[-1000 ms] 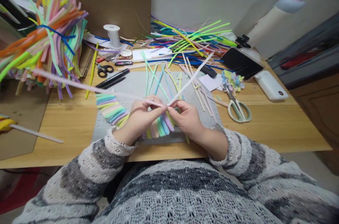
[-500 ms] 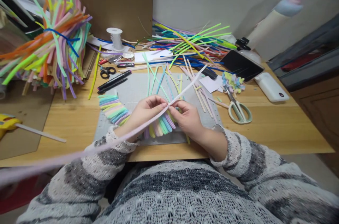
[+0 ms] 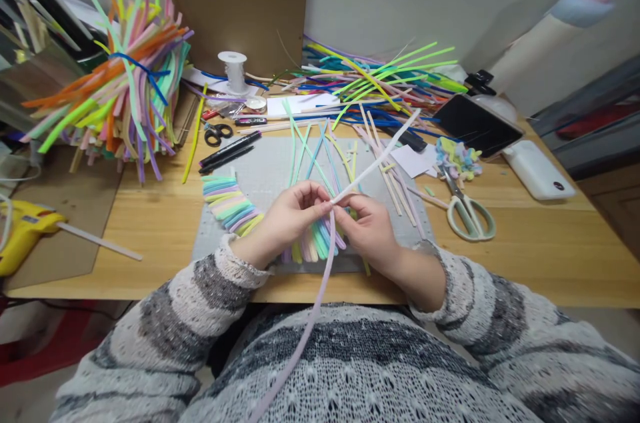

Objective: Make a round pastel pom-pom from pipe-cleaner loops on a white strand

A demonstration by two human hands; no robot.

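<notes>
A pale fuzzy stem (image 3: pixel 316 316) leaves the frame at bottom centre, its near end cut off. Mid-frame, left hand (image 3: pixel 303 210) and right hand (image 3: pixel 370 226) meet at the fingertips, both grips pinched on it, partly hiding pastel strips (image 3: pixel 316 246). Farther, upper left, a black item (image 3: pixel 250 121) reads "OK", the rest unclear.

Pale pipe cleaner (image 3: pixel 327 270) between fingers (image 3: pixel 315 212)

Craft corner, wooden table (image 3: pixel 530 226), bundled pipe cleaners (image 3: pixel 137 80), yellow glue gun (image 3: pixel 31 223), gridded mat (image 3: pixel 265 163)
</notes>
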